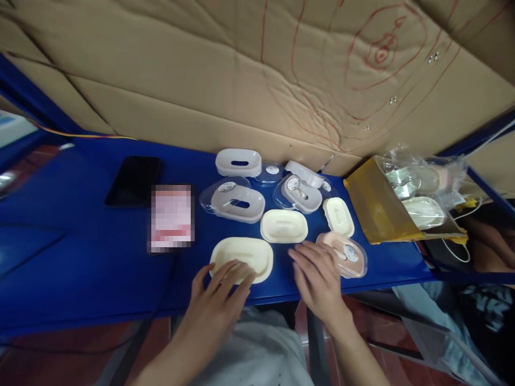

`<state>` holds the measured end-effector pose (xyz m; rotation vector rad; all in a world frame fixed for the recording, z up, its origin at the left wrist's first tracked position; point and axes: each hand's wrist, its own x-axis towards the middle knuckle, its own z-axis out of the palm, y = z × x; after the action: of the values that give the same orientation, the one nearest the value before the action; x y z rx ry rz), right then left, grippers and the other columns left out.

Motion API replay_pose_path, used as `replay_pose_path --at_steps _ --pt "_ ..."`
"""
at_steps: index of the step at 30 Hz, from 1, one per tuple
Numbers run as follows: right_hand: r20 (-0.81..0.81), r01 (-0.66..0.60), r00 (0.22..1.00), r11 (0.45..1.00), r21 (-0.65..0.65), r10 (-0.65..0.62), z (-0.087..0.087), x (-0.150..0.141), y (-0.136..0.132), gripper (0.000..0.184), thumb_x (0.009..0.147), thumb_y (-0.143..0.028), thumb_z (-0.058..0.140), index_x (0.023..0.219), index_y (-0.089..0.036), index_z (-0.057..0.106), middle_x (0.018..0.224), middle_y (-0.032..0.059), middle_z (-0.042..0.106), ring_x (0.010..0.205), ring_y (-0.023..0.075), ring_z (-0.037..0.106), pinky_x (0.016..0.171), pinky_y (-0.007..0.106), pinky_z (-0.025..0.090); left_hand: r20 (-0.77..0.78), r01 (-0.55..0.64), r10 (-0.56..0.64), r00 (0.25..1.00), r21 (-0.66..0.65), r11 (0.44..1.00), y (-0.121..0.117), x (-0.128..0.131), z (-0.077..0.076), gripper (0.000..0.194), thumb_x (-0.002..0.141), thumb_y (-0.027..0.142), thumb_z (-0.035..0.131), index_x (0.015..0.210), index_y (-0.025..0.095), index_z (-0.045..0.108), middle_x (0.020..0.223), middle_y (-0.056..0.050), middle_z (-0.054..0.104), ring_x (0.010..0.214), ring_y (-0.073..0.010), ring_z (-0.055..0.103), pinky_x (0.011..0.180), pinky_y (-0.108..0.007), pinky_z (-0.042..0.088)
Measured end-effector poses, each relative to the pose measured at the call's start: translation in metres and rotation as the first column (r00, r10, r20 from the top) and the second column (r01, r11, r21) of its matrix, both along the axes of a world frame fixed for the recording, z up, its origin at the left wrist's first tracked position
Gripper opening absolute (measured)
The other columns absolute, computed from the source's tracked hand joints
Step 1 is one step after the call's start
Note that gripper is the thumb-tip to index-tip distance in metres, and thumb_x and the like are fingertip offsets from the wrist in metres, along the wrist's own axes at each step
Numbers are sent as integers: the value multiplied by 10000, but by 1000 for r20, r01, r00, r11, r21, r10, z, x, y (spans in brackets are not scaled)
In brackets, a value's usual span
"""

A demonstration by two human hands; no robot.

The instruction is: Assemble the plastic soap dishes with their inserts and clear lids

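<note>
Head view: see near cream dish (242, 249) lying left-to-right under spread left hand (219, 303); find right hand (319, 279) farther right, loosely spread.

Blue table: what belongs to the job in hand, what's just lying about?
Likely belonging:
- cream oval plastic dishes, one under the left hand
- grey oval slotted plastic dishes
- clear oval plastic covers
- pink oval dish in clear plastic, by the right hand
- perhaps the open cardboard box

Probably lying about:
- flat black rectangular device
- blurred pinkish rectangular item
</note>
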<state>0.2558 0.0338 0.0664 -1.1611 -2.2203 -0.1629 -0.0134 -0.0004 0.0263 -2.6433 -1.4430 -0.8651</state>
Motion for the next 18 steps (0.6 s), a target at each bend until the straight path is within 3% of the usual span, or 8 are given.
replay_pose_path --at_steps 3,6,10,13,18 --pt "124 -65 989 995 -79 75 4 -46 42 357 1114 -166 575 1459 -207 661 1411 94 766 1367 264 678 1199 474 458 45 -13 14 999 -6 1000 -5 -4 0 288 1096 123 528 1292 238 704 1305 -80 782 1245 -277 708 1162 -506 406" --pt "267 -59 958 986 -158 101 -1 -75 87 350 1122 -233 604 1462 -178 664 1487 122 724 1408 293 647 1201 496 454 58 -90 91 994 -13 996 -8 -10 -2 260 1092 173 573 1305 250 700 1419 -133 718 1313 -320 679 1164 -567 452" --pt "313 -94 936 971 -221 162 0 -86 117 236 1116 -222 624 1314 -195 748 1292 106 809 1240 275 723 1197 509 442 60 -116 115 991 -1 993 -8 -16 -4 329 1081 165 588 1401 221 644 1455 -175 672 1282 -340 690 1059 -564 583" --pt "189 -154 964 974 -168 185 15 -77 102 213 1126 -283 623 1258 -194 765 1196 88 822 1137 247 746 1175 486 457 66 -139 139 988 -5 990 -6 -18 -5 377 1085 193 606 1461 208 598 1460 -191 654 1249 -344 701 984 -527 645" --pt "35 -269 960 951 -152 277 26 -50 42 215 1129 -226 599 1298 -195 728 1161 71 808 1123 213 749 1159 459 503 169 -209 211 963 -32 977 -4 -21 -8 530 1080 250 657 1582 224 491 1603 -225 507 1419 -374 621 1066 -531 646"
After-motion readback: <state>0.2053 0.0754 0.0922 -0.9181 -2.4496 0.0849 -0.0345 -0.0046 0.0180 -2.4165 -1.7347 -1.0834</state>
